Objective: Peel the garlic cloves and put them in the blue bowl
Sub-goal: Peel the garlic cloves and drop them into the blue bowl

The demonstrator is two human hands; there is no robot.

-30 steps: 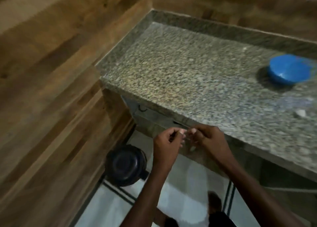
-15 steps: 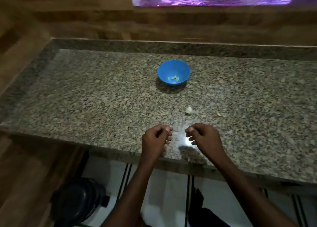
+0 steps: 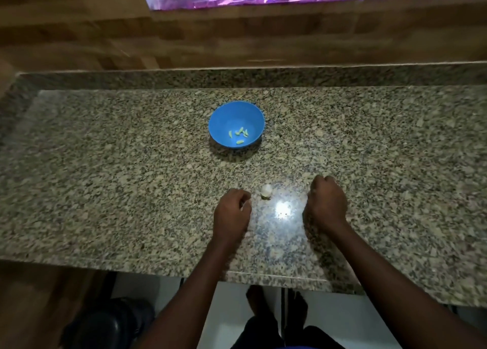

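On the speckled granite desk [image 3: 131,190] a blue bowl [image 3: 236,123] stands toward the back, a little left of centre, with a few pale green peeled garlic cloves [image 3: 239,136] lying loose on its bottom. Nearer the front edge, a small whitish garlic clove [image 3: 266,190], seemingly unpeeled, sits on the stone beside a bright glare spot, well apart from the bowl. The left hand [image 3: 232,211] is just to the left of that clove, knuckles up and fingers curled under; the curled fingertips seem to pinch something small and pale, but the view is too soft to say what it is, so I cannot tell whether it holds anything. The right hand [image 3: 326,203] lies to the right of the glare spot, also knuckles up with fingers curled in toward the palm, and nothing shows inside it. Both forearms reach in from the bottom edge over the desk's front lip, and below it a dark round object [image 3: 105,325] sits on the floor.
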